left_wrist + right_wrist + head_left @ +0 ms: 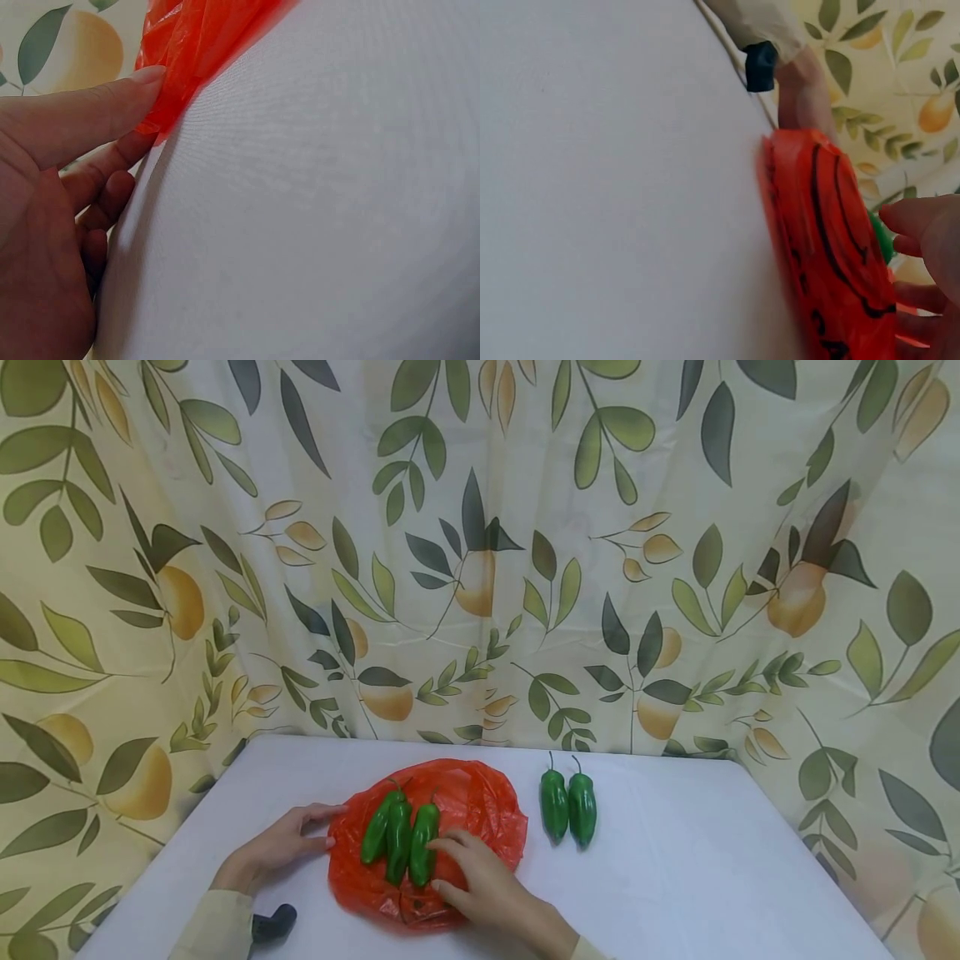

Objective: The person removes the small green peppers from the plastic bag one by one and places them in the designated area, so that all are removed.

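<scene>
Your left hand (273, 847) pinches the red plastic bag (476, 802) by its edge, on the bench (675, 860). Your right hand (487, 877): fingertips at the rightmost green pepper (424, 839) on the bag; can't tell if gripping. Pepper probably light, firm, slick; take it mid-body, sparing your pull on the stem. Bag's black print (832, 348) turned sideways, not legible.

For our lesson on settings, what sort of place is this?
Probably an indoor tabletop setup: a white table before a leaf-and-fruit patterned curtain, with three green peppers on a red plastic bag.
</scene>
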Demonstrator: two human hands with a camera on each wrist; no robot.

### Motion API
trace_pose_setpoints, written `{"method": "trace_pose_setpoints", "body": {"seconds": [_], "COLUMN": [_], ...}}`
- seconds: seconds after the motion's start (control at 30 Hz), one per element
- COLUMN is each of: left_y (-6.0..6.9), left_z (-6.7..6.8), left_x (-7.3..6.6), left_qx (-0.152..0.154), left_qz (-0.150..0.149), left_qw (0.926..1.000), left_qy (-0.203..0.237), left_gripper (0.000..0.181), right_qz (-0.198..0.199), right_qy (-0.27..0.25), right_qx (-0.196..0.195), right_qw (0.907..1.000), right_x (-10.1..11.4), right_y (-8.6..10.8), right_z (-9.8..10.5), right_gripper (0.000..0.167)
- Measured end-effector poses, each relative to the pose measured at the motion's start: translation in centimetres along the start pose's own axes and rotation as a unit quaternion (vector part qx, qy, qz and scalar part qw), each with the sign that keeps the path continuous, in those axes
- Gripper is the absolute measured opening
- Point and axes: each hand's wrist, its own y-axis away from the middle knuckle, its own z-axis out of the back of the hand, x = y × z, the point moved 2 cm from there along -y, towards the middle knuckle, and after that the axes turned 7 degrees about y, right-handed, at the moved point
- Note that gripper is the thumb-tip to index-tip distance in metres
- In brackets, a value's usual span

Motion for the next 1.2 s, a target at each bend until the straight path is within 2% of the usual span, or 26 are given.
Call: {"method": "trace_pose_setpoints", "body": {"seconds": [0.37,0.8,1.07,1.2], "left_y": [0.0,-0.2,0.1,0.2], "left_z": [-0.1,0.1,0.1,0.0], "left_x": [0.0,0.2,-0.1,-0.2], "left_qx": [0.000,0.006,0.022,0.018], "left_qz": [-0.004,-0.014,-0.064,-0.054], "left_qw": [1.0000,0.9999,0.9976,0.9983], "left_qy": [-0.002,0.001,-0.015,-0.012], "left_gripper": [0.055,0.055,0.056,0.055], "right_qz": [-0.011,-0.027,-0.034,-0.044], "right_qy": [-0.024,-0.052,-0.051,-0.036], "right_qx": [0.040,0.065,0.068,0.067], "right_qw": [0.9988,0.9962,0.9958,0.9962], "right_x": [0.8,0.4,0.1,0.1], "right_y": [-0.6,-0.9,-0.9,-1.0], "right_z": [-1.1,-2.2,-2.2,-2.2], "right_gripper": [0.047,0.042,0.041,0.041]}}
